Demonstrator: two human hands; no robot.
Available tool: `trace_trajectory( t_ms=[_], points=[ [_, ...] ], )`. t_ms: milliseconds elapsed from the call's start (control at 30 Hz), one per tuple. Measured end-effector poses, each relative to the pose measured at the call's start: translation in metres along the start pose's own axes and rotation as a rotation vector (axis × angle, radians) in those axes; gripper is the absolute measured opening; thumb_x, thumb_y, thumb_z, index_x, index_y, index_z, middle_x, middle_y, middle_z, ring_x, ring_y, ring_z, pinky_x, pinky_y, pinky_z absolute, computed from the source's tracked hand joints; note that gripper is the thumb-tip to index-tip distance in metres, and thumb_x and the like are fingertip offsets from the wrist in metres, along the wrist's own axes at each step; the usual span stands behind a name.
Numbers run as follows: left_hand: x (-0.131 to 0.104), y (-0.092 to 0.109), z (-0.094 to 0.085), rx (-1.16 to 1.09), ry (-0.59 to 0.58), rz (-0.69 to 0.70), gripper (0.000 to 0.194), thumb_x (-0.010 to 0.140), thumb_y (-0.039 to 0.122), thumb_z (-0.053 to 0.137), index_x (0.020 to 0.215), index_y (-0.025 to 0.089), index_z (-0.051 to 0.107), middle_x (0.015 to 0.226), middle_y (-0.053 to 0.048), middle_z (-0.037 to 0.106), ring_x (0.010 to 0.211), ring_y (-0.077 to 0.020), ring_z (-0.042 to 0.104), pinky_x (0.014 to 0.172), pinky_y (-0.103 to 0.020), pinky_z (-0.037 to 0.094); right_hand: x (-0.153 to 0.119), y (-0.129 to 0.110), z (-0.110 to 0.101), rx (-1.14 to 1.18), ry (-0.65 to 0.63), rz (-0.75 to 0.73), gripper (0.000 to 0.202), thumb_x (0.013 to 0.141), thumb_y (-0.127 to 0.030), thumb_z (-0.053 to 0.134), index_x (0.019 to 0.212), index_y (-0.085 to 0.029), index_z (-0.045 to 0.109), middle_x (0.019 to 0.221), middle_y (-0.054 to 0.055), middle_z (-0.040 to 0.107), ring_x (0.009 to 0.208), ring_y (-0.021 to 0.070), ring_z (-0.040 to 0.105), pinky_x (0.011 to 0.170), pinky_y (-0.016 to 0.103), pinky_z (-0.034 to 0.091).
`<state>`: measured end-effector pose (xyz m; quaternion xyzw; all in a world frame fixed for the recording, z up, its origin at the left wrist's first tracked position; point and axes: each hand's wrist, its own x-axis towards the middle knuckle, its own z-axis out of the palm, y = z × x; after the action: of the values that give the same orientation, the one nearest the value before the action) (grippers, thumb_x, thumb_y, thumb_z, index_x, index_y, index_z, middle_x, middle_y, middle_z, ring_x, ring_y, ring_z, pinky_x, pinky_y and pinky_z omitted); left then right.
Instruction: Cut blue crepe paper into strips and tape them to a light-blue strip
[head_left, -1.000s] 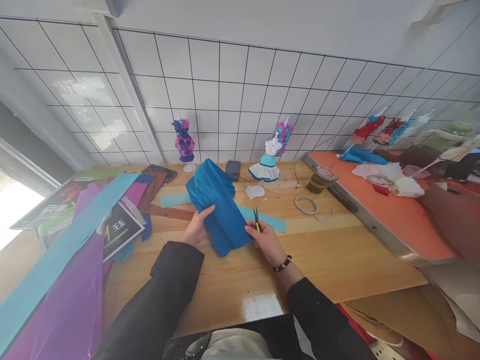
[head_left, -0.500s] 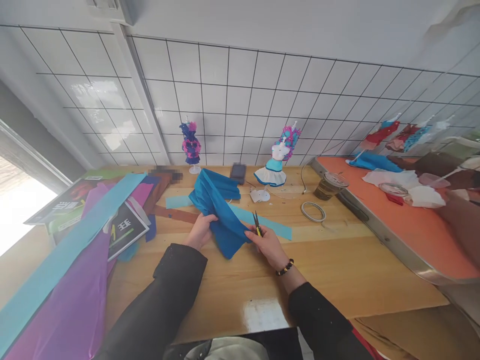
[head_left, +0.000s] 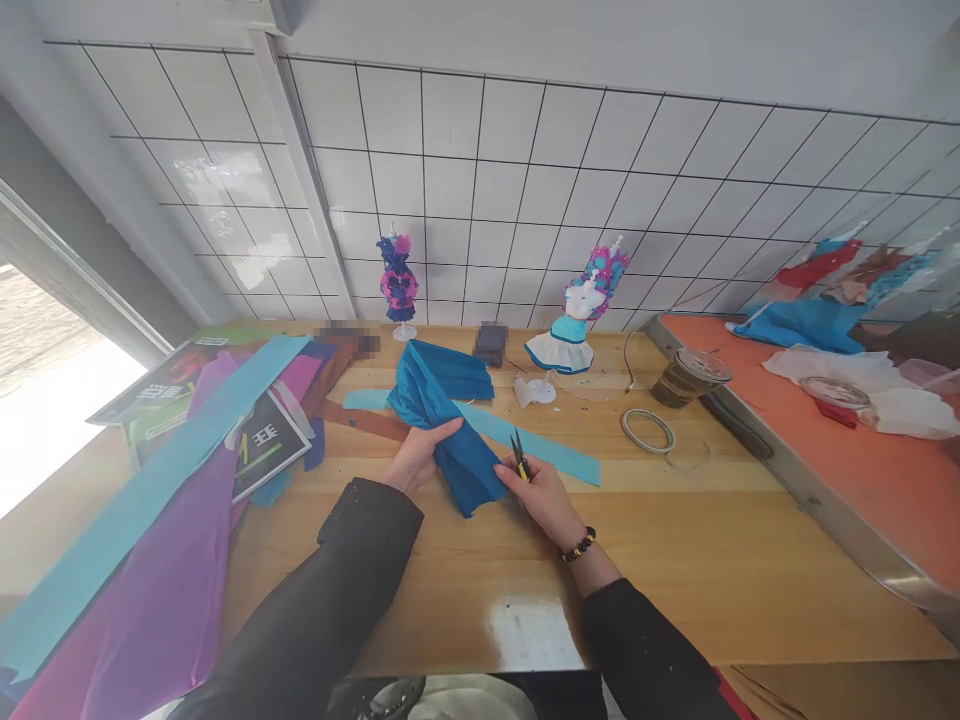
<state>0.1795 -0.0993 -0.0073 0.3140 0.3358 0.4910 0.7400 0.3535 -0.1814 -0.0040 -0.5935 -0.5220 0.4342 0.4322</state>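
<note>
A dark blue crepe sheet [head_left: 469, 465], creased and partly folded, is held up between my two hands over the wooden table. My left hand [head_left: 416, 455] pinches it near the middle, the thumb lying on top. At its right edge my right hand [head_left: 536, 490] grips the sheet between thumb and fingers. Small scissors with yellow and black handles [head_left: 520, 457] are also in my right hand, blades pointing up. A light blue strip [head_left: 555, 458] lies on the table behind the sheet.
Two small dressed mannequins [head_left: 399, 285] [head_left: 566, 330] stand by the tiled wall. A tape roll [head_left: 648, 431] and a brown cup [head_left: 688, 378] are at the right, beside an orange-topped surface [head_left: 810, 430]. Purple sheets [head_left: 172, 570] and magazines [head_left: 270, 445] cover the left.
My left thumb has moved further right over the blue sheet, whose lower part is now folded narrower. The whole view has shifted slightly.
</note>
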Motion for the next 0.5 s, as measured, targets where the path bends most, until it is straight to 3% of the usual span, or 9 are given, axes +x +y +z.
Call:
trace_trajectory(
  t_ms=[233,400,500],
  points=[
    [0.0044,-0.0028,0.0038,-0.047,0.142,0.0,0.029,0.059,0.023,0.076,0.084,0.017,0.063,0.08,-0.004,0.069,0.073,-0.0194,0.064,0.073,-0.034,0.051,-0.0018,-0.0029,0.002,-0.035,-0.012,0.034,0.034,0.069,-0.049,0.06,0.073,-0.016,0.057,0.053,-0.003,0.048,0.043,0.0083,0.036,0.041,0.022,0.027],
    [0.0034,-0.0018,0.0055,-0.014,0.139,0.011,0.033,0.059,0.026,0.076,0.088,0.016,0.065,0.08,-0.004,0.069,0.071,-0.0173,0.064,0.075,-0.032,0.051,0.0001,-0.0017,0.001,0.004,0.044,0.005,0.035,0.064,-0.044,0.065,0.083,-0.015,0.06,0.071,0.001,0.06,0.063,0.0141,0.052,0.057,0.025,0.041],
    [0.0032,-0.0006,0.0066,-0.002,0.108,0.005,0.032,0.06,0.027,0.076,0.087,0.014,0.067,0.081,-0.005,0.069,0.071,-0.0158,0.063,0.075,-0.03,0.051,0.0002,-0.0007,0.0001,0.024,0.048,-0.003,0.035,0.064,-0.043,0.066,0.084,-0.015,0.061,0.075,0.002,0.063,0.067,0.0155,0.054,0.061,0.027,0.043]
  ],
)
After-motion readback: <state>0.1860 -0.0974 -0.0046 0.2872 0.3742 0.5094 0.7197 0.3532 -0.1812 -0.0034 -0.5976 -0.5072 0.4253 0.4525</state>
